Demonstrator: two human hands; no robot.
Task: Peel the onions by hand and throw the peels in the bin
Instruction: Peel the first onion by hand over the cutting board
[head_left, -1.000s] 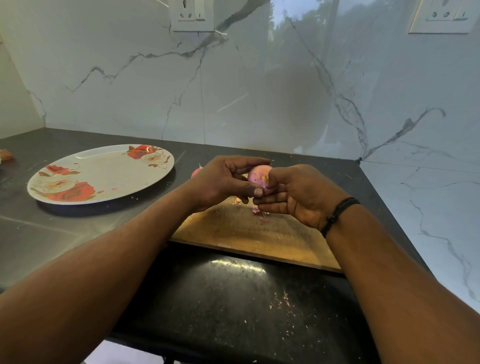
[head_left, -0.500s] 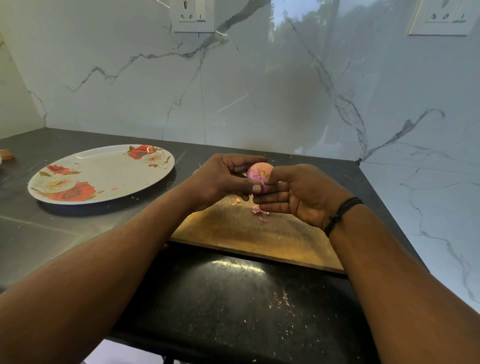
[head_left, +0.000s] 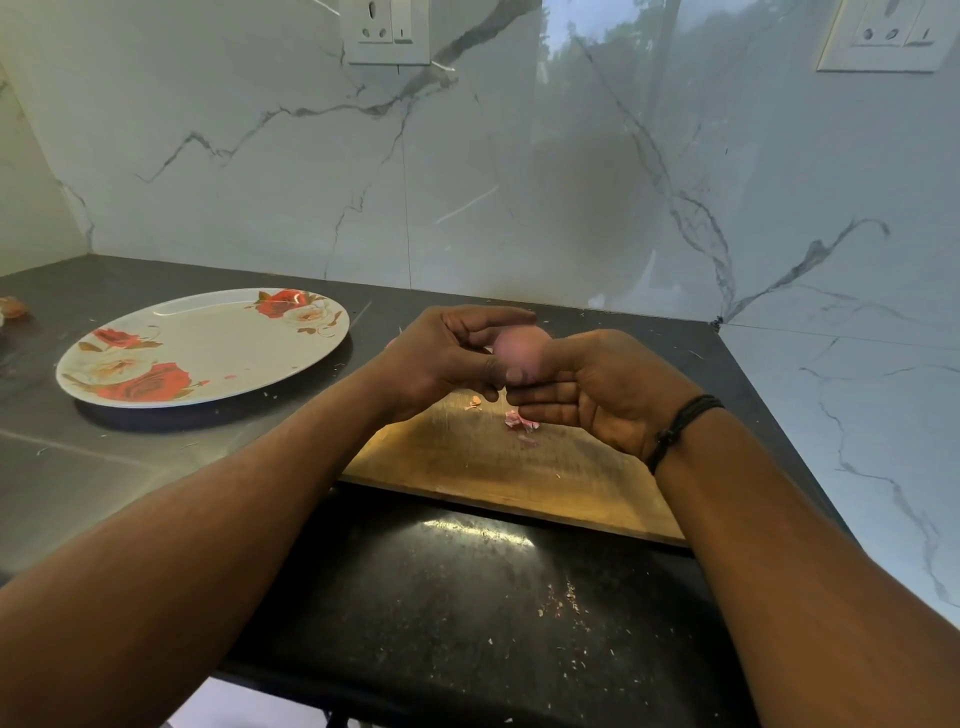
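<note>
Right in the middle of the frame, there's the onion (head_left: 521, 352), pale pink, blurred, held up above the far end of the wooden cutting board (head_left: 498, 473). The right hand (head_left: 597, 389) cups it from the right, fingers laid flat and together beneath it, thumb curled over the top. The left hand (head_left: 447, 358) comes in from the left, thumb pressing against the onion's lower front, index finger arched over the top; the other fingers are curled in. Whether a strip of skin is caught under that thumb, I can't tell through the blur.

Just below the hands, a couple of pink peel scraps (head_left: 521, 421) lie on the board, with a smaller orange-tinted bit (head_left: 474, 403) to their left. A black cord bracelet (head_left: 683, 423) wraps the right wrist.

Further out, center-left, a flowered plate (head_left: 208, 348) with red roses sits on the dark countertop (head_left: 78, 467), well apart from the board. At the far left edge there's a crumpled bit of brownish onion skin (head_left: 13, 307). Fine flakes dust the black surface (head_left: 493, 613) in the lower middle. White marble wall (head_left: 519, 182) behind, with a wall socket (head_left: 388, 31) at top center and a second socket (head_left: 891, 34) at upper right.
</note>
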